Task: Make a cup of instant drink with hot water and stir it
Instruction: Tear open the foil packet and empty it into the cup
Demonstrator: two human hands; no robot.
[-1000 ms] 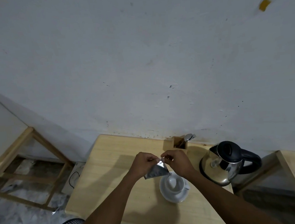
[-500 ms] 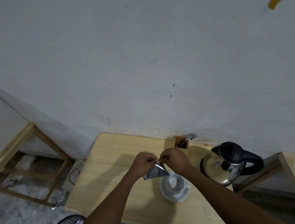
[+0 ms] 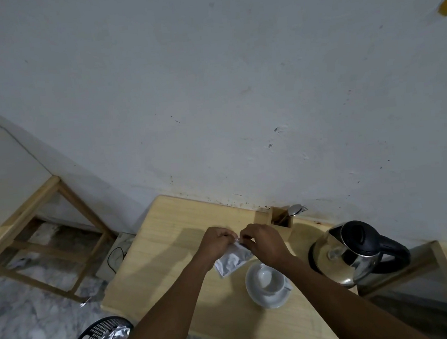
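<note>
Both hands — left hand (image 3: 215, 242), right hand (image 3: 264, 242) — pinching silver sachet (image 3: 232, 260) above cup (image 3: 267, 277)

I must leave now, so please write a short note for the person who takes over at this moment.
Left hand and right hand both pinch the top edge of the silver sachet, held above the table.
The white cup sits on its saucer, apparently empty; kettle stands to its right, spoon in the wooden holder.
Left: open sachet, pour powder, add water, stir.
</note>
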